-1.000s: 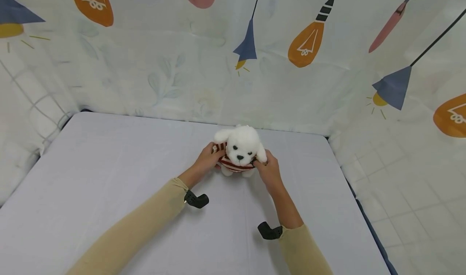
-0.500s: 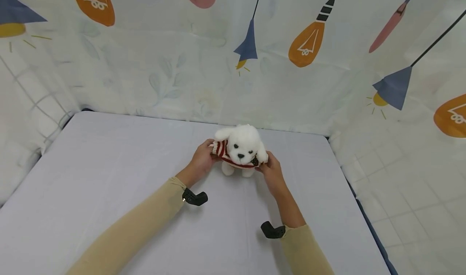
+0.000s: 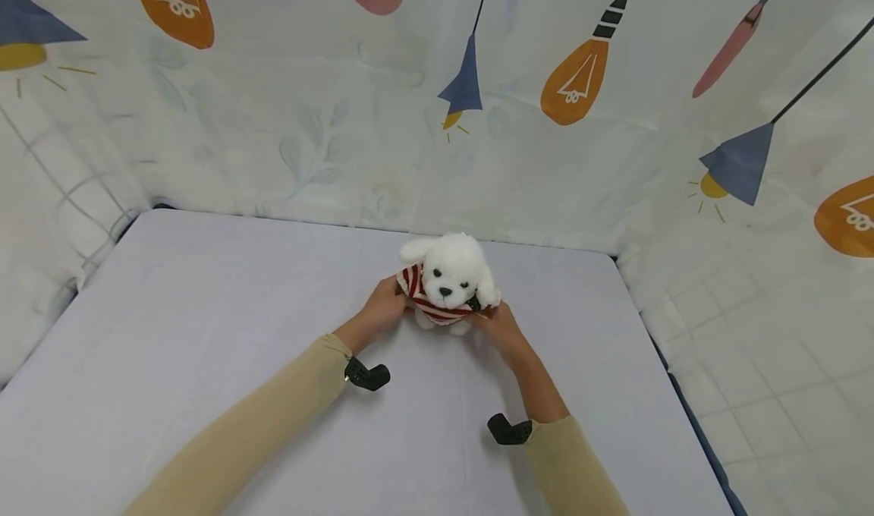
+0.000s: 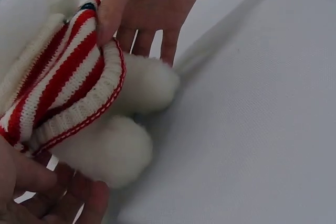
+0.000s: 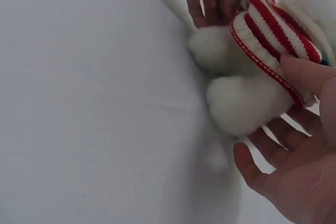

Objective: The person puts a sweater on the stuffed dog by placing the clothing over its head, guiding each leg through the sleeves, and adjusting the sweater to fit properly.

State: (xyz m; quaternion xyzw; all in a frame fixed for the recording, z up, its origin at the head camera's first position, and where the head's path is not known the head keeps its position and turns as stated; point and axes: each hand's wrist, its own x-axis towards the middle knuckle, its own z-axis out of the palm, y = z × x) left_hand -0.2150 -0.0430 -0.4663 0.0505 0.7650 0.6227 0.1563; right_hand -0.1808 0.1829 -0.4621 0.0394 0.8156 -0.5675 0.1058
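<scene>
A white plush dog faces me near the back middle of the table, wearing a knitted red-and-white striped sweater. My left hand holds the sweater at its left side; its curled fingers show at the lower left of the left wrist view. On the other side my right hand pinches the sweater, its thumb over the hem and its fingers underneath. Two fluffy legs stick out below the ribbed hem. The dog's back is hidden.
A white cloth-covered table stretches around the dog. Printed curtains hang behind and along both sides. A black wrist camera sits at the left cuff and another camera at the right cuff.
Both hands have slid lower along the sweater's sides. The sweater was smoothed down over the body and now sits wider, and the dog's head has shifted slightly left.
</scene>
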